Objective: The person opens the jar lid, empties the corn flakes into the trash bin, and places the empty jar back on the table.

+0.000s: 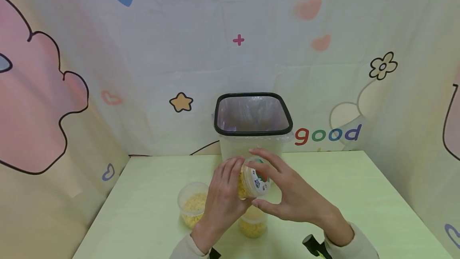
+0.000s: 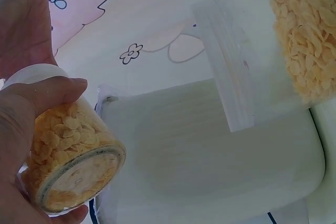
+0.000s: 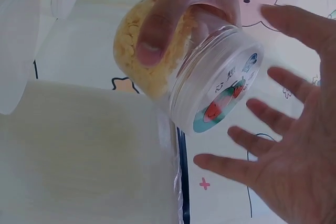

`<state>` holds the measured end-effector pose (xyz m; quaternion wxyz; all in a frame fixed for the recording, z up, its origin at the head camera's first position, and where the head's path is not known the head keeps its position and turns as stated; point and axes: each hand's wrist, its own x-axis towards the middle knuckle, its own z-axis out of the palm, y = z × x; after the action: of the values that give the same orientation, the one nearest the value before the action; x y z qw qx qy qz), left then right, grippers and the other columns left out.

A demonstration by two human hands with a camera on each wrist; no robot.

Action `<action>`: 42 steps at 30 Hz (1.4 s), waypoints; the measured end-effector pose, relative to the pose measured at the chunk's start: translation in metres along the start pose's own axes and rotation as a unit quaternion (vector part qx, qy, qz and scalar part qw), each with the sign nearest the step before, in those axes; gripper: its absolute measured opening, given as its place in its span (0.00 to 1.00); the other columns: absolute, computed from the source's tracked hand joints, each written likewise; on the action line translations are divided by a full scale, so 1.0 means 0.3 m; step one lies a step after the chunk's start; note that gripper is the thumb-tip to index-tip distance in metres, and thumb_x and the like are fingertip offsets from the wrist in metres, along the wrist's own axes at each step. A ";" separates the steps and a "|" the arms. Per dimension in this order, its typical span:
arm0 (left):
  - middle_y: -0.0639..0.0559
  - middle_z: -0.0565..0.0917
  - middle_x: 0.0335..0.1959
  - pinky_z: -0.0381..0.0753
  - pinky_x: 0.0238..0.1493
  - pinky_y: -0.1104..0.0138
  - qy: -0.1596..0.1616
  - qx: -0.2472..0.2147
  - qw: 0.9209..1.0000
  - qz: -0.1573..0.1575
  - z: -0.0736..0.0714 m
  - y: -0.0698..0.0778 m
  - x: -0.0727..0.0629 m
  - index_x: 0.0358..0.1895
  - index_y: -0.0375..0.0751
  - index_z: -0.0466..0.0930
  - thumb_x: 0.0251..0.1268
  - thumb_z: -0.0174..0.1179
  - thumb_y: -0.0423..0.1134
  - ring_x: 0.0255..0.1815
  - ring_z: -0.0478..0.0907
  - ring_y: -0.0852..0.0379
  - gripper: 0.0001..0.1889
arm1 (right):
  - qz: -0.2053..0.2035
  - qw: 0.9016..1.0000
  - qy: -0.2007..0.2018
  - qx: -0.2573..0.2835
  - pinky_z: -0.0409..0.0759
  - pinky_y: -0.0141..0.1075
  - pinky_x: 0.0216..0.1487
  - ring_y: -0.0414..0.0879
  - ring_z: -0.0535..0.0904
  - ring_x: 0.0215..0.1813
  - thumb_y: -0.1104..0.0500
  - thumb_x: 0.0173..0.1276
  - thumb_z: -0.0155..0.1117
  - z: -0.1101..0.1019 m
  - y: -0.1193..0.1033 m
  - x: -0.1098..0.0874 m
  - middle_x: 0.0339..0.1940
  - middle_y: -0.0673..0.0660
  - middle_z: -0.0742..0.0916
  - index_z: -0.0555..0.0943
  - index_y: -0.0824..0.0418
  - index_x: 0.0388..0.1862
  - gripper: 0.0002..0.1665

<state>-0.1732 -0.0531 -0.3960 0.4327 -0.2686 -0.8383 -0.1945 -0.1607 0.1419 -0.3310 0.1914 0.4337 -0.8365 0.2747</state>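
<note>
My left hand point(image 1: 224, 193) grips a clear plastic jar point(image 2: 79, 145) filled with yellow flakes, its thumb across the jar's side. The jar is tilted, and its clear lid point(image 3: 218, 85), with a strawberry-picture label, faces right toward my right hand point(image 1: 292, 189). In the right wrist view that hand's fingers are spread beside the lid, with a gap between fingertips and lid. Below the hands stands a tub of flakes point(image 1: 253, 227), partly hidden by them. Another open clear tub point(image 1: 194, 205) with flakes stands left of my left hand.
A pale bin point(image 1: 253, 134) with a black rim and a plastic liner stands at the back of the pale green table point(image 1: 143, 211), just beyond the hands. A printed cloth point(image 1: 161, 51) hangs behind and at both sides.
</note>
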 end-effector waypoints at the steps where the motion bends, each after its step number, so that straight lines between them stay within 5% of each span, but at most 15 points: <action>1: 0.46 0.77 0.58 0.76 0.64 0.58 0.000 -0.001 1.000 0.000 0.000 0.001 0.000 0.65 0.38 0.67 0.27 0.84 0.47 0.60 0.74 0.48 0.53 | 0.010 1.000 0.009 0.002 0.77 0.52 0.64 0.51 0.65 0.75 0.50 0.54 0.76 -0.001 -0.003 0.003 0.76 0.52 0.66 0.67 0.49 0.71 0.45; 9: 0.46 0.77 0.58 0.76 0.63 0.59 0.009 -0.006 1.000 0.005 0.006 0.001 0.001 0.64 0.37 0.68 0.25 0.84 0.46 0.59 0.74 0.49 0.53 | 0.101 0.994 0.040 0.000 0.77 0.54 0.62 0.50 0.71 0.71 0.44 0.60 0.69 0.009 -0.022 0.017 0.73 0.49 0.69 0.65 0.45 0.73 0.42; 16: 0.47 0.77 0.59 0.74 0.64 0.60 0.015 0.001 1.000 0.009 0.007 0.000 0.004 0.64 0.37 0.68 0.19 0.85 0.45 0.59 0.74 0.48 0.56 | 0.206 0.977 0.040 -0.029 0.82 0.42 0.43 0.43 0.84 0.43 0.36 0.64 0.61 0.037 -0.028 0.029 0.68 0.48 0.75 0.67 0.44 0.72 0.39; 22: 0.47 0.77 0.59 0.75 0.64 0.59 0.013 0.009 1.000 0.010 0.007 -0.001 0.003 0.64 0.38 0.68 0.19 0.85 0.47 0.59 0.74 0.48 0.56 | 0.258 0.966 0.025 -0.018 0.83 0.40 0.42 0.46 0.83 0.49 0.33 0.64 0.61 0.052 -0.035 0.034 0.65 0.52 0.80 0.71 0.48 0.69 0.39; 26: 0.46 0.77 0.59 0.75 0.63 0.59 0.011 0.015 1.000 0.013 0.009 -0.001 0.001 0.64 0.37 0.68 0.21 0.85 0.48 0.59 0.74 0.48 0.55 | 0.238 0.971 0.018 0.000 0.84 0.33 0.39 0.46 0.82 0.49 0.36 0.62 0.66 0.050 -0.032 0.027 0.65 0.50 0.79 0.71 0.48 0.69 0.39; 32: 0.45 0.77 0.58 0.76 0.62 0.58 0.006 0.013 1.000 0.007 0.006 -0.001 -0.001 0.64 0.37 0.68 0.32 0.80 0.46 0.59 0.74 0.48 0.48 | 0.125 0.992 -0.009 0.002 0.84 0.38 0.49 0.44 0.80 0.54 0.44 0.61 0.71 0.036 -0.008 0.009 0.70 0.50 0.73 0.68 0.47 0.71 0.40; 36: 0.45 0.77 0.58 0.76 0.63 0.57 0.005 0.004 1.000 0.007 0.006 0.001 0.000 0.64 0.37 0.68 0.27 0.83 0.48 0.60 0.74 0.47 0.52 | 0.071 0.997 -0.022 -0.009 0.82 0.46 0.56 0.47 0.77 0.63 0.48 0.60 0.73 0.021 0.008 0.002 0.74 0.50 0.70 0.66 0.44 0.72 0.42; 42: 0.47 0.77 0.58 0.76 0.63 0.59 -0.003 -0.001 1.000 -0.002 0.001 0.007 0.001 0.65 0.38 0.68 0.24 0.85 0.48 0.60 0.74 0.49 0.54 | 0.007 0.999 -0.041 -0.007 0.80 0.44 0.62 0.51 0.65 0.75 0.55 0.57 0.76 0.009 0.023 -0.008 0.76 0.53 0.66 0.68 0.48 0.70 0.42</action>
<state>-0.1721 -0.0511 -0.3959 0.4294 -0.2682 -0.8400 -0.1954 -0.1654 0.1450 -0.3365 0.1576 0.4374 -0.8486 0.2525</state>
